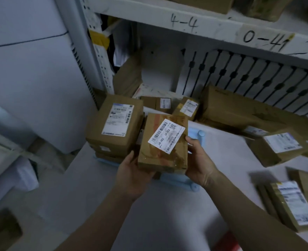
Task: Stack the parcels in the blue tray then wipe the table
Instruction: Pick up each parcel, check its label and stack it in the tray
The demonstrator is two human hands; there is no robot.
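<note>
- Both hands grasp one brown cardboard parcel from opposite sides, lifted above the blue tray.
- Left hand cups the parcel's near left corner from below, fingers hidden beneath the box.
- Right hand clamps the parcel's right edge, thumb on top near the white shipping label, which reads J4-J02 and carries barcodes.
- Strips of orange tape cross the parcel's top face.
- Only parts of the blue tray show: a pale blue rim with a rounded corner post below the held parcel, and another post just beside the right thumb.
- A stack of brown parcels stands at the tray's left side, touching or nearly touching the held parcel; its top box bears a large white label.
- The tray rests on a pale grey table, near its far left corner.
- Towards the table's back edge lie two small labelled boxes and a long brown parcel lying tilted.
- Along the table's right edge lie more labelled parcels, one in the middle and several nearer the front, blurred.
- Above the table runs a white shelf hand-marked "4-4" and "0-41", with more boxes on it.
- A red object shows at the table's near edge, too blurred to identify.
</note>
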